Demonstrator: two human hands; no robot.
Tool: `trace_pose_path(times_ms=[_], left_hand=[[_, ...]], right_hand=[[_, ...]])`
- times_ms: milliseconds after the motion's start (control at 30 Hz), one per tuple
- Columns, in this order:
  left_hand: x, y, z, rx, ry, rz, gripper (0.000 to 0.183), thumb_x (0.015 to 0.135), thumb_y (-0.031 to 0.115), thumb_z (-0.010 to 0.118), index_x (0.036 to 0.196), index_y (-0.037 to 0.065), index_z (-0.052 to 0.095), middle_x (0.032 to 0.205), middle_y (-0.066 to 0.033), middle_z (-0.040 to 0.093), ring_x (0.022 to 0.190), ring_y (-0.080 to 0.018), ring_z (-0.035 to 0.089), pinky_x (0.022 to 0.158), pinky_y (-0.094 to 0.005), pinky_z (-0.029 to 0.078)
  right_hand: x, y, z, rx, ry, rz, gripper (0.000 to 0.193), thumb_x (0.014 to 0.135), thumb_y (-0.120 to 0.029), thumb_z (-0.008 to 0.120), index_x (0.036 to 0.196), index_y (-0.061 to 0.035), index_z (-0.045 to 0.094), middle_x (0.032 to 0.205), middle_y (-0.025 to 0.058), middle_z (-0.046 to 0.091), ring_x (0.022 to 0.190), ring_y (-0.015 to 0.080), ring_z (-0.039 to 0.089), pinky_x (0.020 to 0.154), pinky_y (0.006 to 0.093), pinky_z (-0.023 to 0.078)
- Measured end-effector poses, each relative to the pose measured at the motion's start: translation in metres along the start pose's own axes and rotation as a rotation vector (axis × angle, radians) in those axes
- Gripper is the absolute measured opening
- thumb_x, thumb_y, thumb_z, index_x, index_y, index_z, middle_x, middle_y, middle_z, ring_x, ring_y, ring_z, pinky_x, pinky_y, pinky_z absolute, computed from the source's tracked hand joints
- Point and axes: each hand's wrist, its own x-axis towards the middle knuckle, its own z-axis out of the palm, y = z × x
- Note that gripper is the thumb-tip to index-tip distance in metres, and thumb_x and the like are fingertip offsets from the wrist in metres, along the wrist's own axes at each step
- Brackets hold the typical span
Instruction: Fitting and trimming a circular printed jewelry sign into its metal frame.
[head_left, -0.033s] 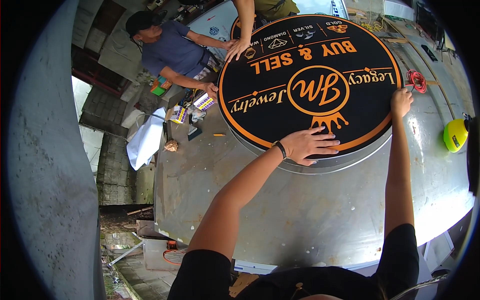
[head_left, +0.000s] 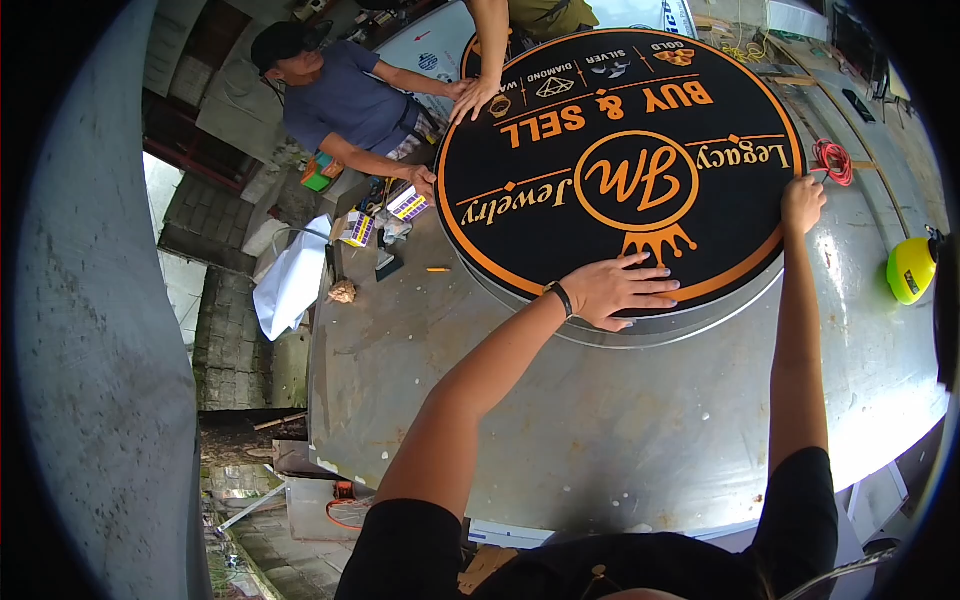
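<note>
A large round black sign (head_left: 555, 190) with an orange border, lettering and a crown lies face up, its print upside down to me. Beneath its near edge shows a silvery metal rim (head_left: 640, 333). My left hand (head_left: 615, 292) rests flat on the near part of the sign beside the crown, fingers stretched out, a dark band at the wrist. At the sign's right edge my right hand (head_left: 803, 203) is closed round the border, fingertips partly hidden. A co-worker's hand (head_left: 423, 182) holds the left edge. Another person's hand (head_left: 478, 98) touches the far left edge.
The sign stands on a grey metal table (head_left: 560, 430). On its right are a coiled red cord (head_left: 832, 162) and a yellow-green spray bottle (head_left: 910, 272). To the left lie small boxes (head_left: 408, 203), an orange pencil-like stick (head_left: 439, 269) and a white sheet (head_left: 292, 275).
</note>
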Motion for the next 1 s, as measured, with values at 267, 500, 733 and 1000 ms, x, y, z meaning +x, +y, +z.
trace_pose_path(times_ms=[267, 500, 733, 1000], left_hand=[[0.0019, -0.0004, 0.0006, 0.007, -0.001, 0.005, 0.08, 0.077, 0.035, 0.066, 0.145, 0.027, 0.025, 0.153, 0.0025, 0.022, 0.14, -0.0199, 0.022, 0.116, -0.0468, 0.018], [0.0017, -0.0006, 0.0015, 0.009, -0.004, 0.006, 0.08, 0.078, 0.036, 0.065, 0.145, 0.027, 0.024, 0.153, 0.0025, 0.021, 0.14, -0.0199, 0.022, 0.116, -0.0471, 0.018], [0.002, -0.0003, 0.0005, 0.012, -0.002, 0.008, 0.078, 0.079, 0.035, 0.065, 0.145, 0.027, 0.025, 0.152, 0.0024, 0.023, 0.14, -0.02, 0.023, 0.116, -0.0472, 0.018], [0.0015, 0.0, 0.0006, 0.018, -0.002, 0.007, 0.078, 0.078, 0.036, 0.065, 0.145, 0.028, 0.026, 0.152, 0.0027, 0.023, 0.14, -0.0197, 0.023, 0.116, -0.0472, 0.018]], right_hand=[[0.0017, 0.0022, 0.002, 0.003, -0.001, 0.009, 0.032, 0.094, -0.026, 0.038, 0.1, -0.0006, 0.057, 0.104, 0.0176, 0.059, 0.098, 0.0371, 0.058, 0.073, 0.0443, 0.054], [0.0009, 0.0012, 0.0015, -0.006, 0.009, 0.009, 0.031, 0.093, -0.026, 0.039, 0.098, -0.0011, 0.057, 0.103, 0.0171, 0.059, 0.097, 0.0368, 0.058, 0.073, 0.0442, 0.054], [0.0023, 0.0035, 0.0046, -0.013, 0.005, 0.005, 0.031, 0.094, -0.026, 0.039, 0.098, -0.0013, 0.057, 0.103, 0.017, 0.059, 0.097, 0.0366, 0.058, 0.073, 0.0437, 0.054], [0.0022, 0.0027, 0.0043, -0.012, 0.001, 0.01, 0.033, 0.094, -0.027, 0.039, 0.099, -0.0013, 0.057, 0.103, 0.0168, 0.059, 0.098, 0.0362, 0.058, 0.073, 0.043, 0.054]])
